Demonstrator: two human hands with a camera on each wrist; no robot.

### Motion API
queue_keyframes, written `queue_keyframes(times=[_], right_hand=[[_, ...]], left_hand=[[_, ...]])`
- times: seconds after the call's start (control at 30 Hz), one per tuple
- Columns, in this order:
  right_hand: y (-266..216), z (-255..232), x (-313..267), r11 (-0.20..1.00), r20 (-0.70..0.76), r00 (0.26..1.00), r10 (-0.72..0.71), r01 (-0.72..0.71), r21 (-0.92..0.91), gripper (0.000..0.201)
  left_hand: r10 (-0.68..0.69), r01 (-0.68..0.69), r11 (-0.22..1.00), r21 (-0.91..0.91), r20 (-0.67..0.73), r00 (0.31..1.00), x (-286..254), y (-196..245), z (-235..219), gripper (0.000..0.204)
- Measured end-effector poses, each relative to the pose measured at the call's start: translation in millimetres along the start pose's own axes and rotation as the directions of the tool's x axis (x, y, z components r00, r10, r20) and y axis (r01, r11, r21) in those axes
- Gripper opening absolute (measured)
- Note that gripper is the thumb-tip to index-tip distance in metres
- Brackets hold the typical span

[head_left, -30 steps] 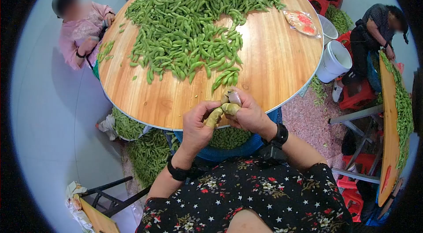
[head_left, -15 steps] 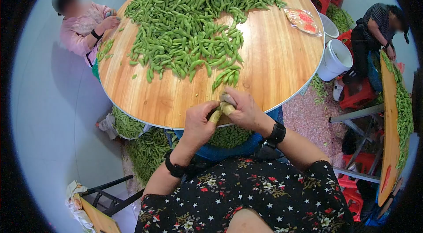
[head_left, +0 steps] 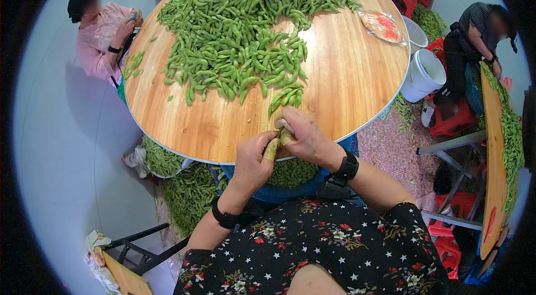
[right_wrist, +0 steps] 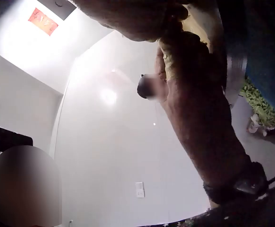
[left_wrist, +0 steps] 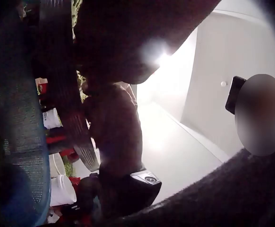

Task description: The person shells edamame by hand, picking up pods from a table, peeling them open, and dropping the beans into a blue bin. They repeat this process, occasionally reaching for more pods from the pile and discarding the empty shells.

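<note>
You're working right at the near edge of the round table (head_left: 357,80), both hands curled together over one pod (head_left: 277,140): left hand (head_left: 252,161) pinching it with a taped thumb, right hand (head_left: 304,137) closing over its far end. You're hanging over the blue basket (head_left: 290,189) below, so if your grip is slipping, beans are probably shooting onto the floor instead of in it, away from the big pile (head_left: 245,27)

Green pods (head_left: 240,32) cover the tan wooden table (head_left: 346,83); buckets (head_left: 427,74) white.
</note>
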State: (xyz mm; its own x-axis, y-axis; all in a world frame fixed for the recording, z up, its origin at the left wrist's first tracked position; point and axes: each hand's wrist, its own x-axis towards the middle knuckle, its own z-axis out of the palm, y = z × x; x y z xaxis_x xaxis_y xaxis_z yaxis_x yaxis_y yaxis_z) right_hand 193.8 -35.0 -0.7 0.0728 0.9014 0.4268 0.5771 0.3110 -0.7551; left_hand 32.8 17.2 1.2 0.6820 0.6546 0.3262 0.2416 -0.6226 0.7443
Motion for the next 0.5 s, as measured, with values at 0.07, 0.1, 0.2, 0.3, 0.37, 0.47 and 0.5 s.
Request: queue_keyframes(times=[0.07, 0.1, 0.2, 0.3, 0.37, 0.47, 0.5], right_hand=[[1.2, 0.5, 1.7, 1.000, -0.039, 0.999, 0.024, -0.024, 0.001, 0.015], [1.1, 0.3, 2.4, 0.999, -0.077, 0.996, 0.049, -0.049, 0.003, 0.016], [-6.5, -3.4, 1.3, 0.997, -0.264, 0.962, 0.072, -0.059, 0.056, 0.018], [-17.7, -7.1, -8.5, 0.978, -0.144, 0.970, 0.198, -0.185, 0.100, 0.020], [-18.4, -2.9, -9.5, 0.960, -0.165, 0.949, 0.267, -0.248, 0.126, 0.022], [-12.0, 0.1, -8.9, 0.941, -0.147, 0.934, 0.326, -0.307, 0.139, 0.025], [-8.9, 1.0, -8.6, 0.943, -0.115, 0.939, 0.324, -0.309, 0.126, 0.026]], left_hand=[[-0.107, 0.106, 0.987, -0.122, 0.001, 0.994, 0.4, 2.8, -0.4, 0.018], [-0.212, 0.209, 0.947, -0.243, 0.014, 0.977, 0.7, 4.1, -0.5, 0.018], [-0.349, 0.339, 0.868, -0.362, 0.039, 0.936, 0.3, 3.6, -0.1, 0.017], [-0.261, 0.238, 0.926, -0.294, -0.040, 0.965, -2.6, -3.0, 5.6, 0.019], [-0.194, 0.174, 0.955, -0.239, -0.063, 0.979, -2.5, -0.7, 4.9, 0.020], [-0.106, 0.085, 0.980, -0.178, -0.112, 0.988, -2.9, -3.1, 6.3, 0.022], [-0.086, 0.062, 0.983, -0.174, -0.134, 0.987, -3.2, -3.2, 6.9, 0.024]])
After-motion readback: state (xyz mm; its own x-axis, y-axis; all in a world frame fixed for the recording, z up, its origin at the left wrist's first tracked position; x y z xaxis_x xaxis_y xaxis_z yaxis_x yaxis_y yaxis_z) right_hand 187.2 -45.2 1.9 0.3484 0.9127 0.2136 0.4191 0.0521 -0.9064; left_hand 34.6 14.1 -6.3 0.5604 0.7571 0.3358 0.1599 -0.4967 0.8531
